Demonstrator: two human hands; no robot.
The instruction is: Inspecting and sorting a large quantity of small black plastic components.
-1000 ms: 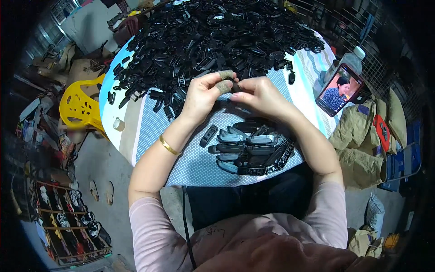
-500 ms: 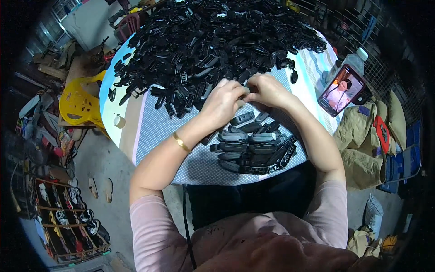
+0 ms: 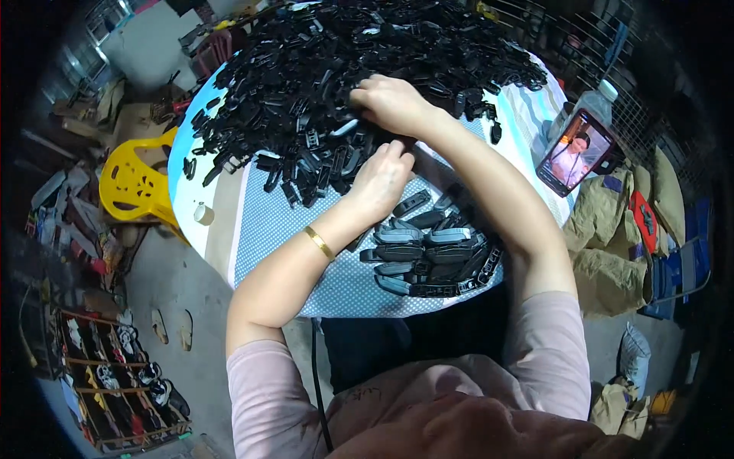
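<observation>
A broad heap of small black plastic pieces (image 3: pixel 306 84), long and rounded like clips or small casings, covers the far half of the round table (image 3: pixel 283 245). My right hand (image 3: pixel 391 105) reaches over the heap's near part, fingers bent down onto the pieces. What its fingertips grip is hidden. Lower and closer to me, my left hand (image 3: pixel 382 182) has its fingers curled together at the heap's edge; anything inside them cannot be made out. Between my forearms lies a smaller group of black and grey pieces (image 3: pixel 424 249), laid in rough rows.
At the table's right edge a phone (image 3: pixel 576 153) leans by a clear plastic bottle (image 3: pixel 596 103). A small pale cup (image 3: pixel 203 213) stands at the left edge. Beyond are a yellow plastic stool (image 3: pixel 138 182), brown sacks (image 3: pixel 608 260) and a shoe rack (image 3: pixel 122 382).
My hands were together near the heap's edge. The right hand has moved away, up and left onto the heap; the left has dropped slightly toward me.
</observation>
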